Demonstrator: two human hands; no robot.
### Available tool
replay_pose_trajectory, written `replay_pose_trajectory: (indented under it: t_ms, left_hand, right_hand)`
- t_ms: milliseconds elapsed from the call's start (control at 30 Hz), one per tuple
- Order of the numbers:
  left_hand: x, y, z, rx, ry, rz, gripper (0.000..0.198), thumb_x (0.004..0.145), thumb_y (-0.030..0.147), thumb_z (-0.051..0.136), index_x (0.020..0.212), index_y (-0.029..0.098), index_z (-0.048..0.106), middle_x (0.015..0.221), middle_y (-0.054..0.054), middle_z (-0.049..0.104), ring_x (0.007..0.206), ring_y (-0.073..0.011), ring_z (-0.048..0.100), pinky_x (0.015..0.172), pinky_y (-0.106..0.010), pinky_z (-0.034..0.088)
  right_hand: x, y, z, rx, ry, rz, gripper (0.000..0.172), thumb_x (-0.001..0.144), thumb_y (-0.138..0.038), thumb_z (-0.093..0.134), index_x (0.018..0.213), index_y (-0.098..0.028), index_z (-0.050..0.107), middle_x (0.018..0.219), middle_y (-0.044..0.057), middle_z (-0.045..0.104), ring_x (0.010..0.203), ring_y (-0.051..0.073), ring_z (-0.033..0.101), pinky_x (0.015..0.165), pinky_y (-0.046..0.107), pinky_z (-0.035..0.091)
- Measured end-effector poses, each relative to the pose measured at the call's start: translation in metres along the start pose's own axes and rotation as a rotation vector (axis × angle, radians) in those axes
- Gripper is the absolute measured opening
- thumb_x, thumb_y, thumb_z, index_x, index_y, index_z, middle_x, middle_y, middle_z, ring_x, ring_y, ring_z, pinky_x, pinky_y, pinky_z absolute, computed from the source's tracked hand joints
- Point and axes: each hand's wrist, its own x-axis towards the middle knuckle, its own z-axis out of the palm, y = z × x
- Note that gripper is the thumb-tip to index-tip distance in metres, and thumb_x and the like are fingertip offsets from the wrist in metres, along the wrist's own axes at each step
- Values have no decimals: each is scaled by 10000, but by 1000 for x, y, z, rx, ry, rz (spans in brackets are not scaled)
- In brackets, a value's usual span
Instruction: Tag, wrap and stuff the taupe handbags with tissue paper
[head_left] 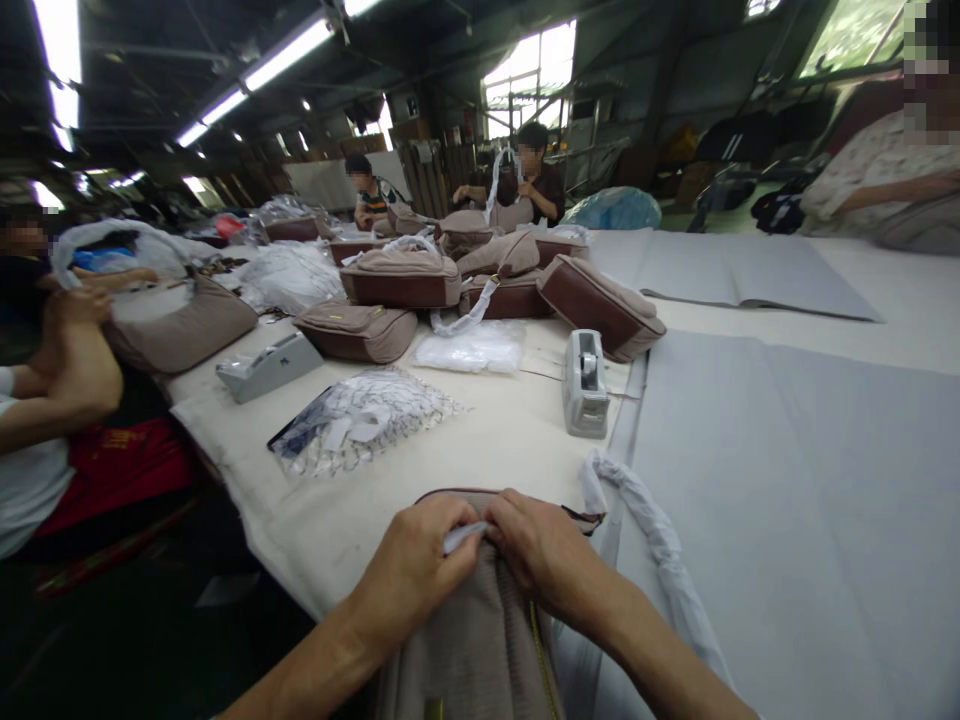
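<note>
On my view, both hands work close together at the top of a taupe bag (469,655), which lies at the near edge of the white table (300,520), just in front of the person. The left hand (429,560) is narrow and holds a small white piece (463,537) between thumb and fingers. The right hand (536,555) has its fingers bent near the other end of this piece; I cannot tell whether they pinch it or the fabric. To the right of the bag I see a handle wrapped in white (664,535), curving beside the right forearm and partly over the grey sheet (810,490). Farther forward stands one tape dispenser (586,390), and to its left lies a clear plastic packet (367,420). Behind these, several similar bags (401,277) are piled, and co-workers sit around the table.
</note>
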Motion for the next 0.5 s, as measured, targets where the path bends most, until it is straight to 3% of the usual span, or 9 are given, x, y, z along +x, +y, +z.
replay_pose_trajectory:
  t_ms: [67, 133, 233, 300, 400, 500]
  left_hand:
    - [-6, -5, 11, 13, 92, 52, 127, 797, 151, 498, 730, 192, 597, 717, 11, 615, 703, -152, 590, 655, -253, 418]
    - [-8, -10, 21, 19, 177, 99, 130, 814, 165, 488, 720, 195, 573, 681, 22, 593, 653, -137, 583, 620, -241, 415]
    - [-7, -16, 32, 18, 261, 144, 129, 823, 177, 493, 716, 203, 561, 654, 35, 582, 608, -119, 578, 576, -218, 414]
    - [-6, -18, 36, 18, 287, 165, 132, 823, 178, 495, 711, 208, 558, 646, 41, 580, 597, -113, 578, 569, -209, 417]
    - [-3, -21, 42, 29, 309, 179, 144, 830, 179, 485, 707, 213, 551, 632, 46, 569, 585, -110, 575, 563, -203, 419]
    - [0, -24, 48, 51, 309, 225, 125, 825, 178, 499, 717, 218, 547, 625, 54, 569, 568, -101, 574, 543, -185, 420]
  right_hand:
    - [-3, 6, -3, 98, 21, -32, 178, 916, -215, 438, 964, -159, 600, 889, 68, 615, 791, 189, 566, 690, 285, 406]
    - [-9, 23, -11, 295, 145, 69, 188, 887, -258, 500, 1002, -177, 624, 863, 47, 630, 787, 173, 571, 715, 277, 419]
    - [-18, 66, -36, 615, 547, 497, 152, 830, -298, 571, 894, -175, 633, 716, -8, 582, 617, 114, 513, 590, 230, 407]
    - [-19, 100, -54, 720, 728, 727, 145, 842, -304, 553, 830, -165, 594, 647, -40, 500, 521, 77, 433, 498, 202, 364]
    - [-7, 144, -76, 769, 759, 895, 130, 875, -273, 533, 879, -148, 566, 609, -65, 421, 480, 57, 384, 464, 178, 354]
    - [17, 170, -88, 840, 680, 1028, 143, 895, -273, 555, 913, -131, 564, 656, -54, 469, 484, 49, 406, 444, 171, 367]
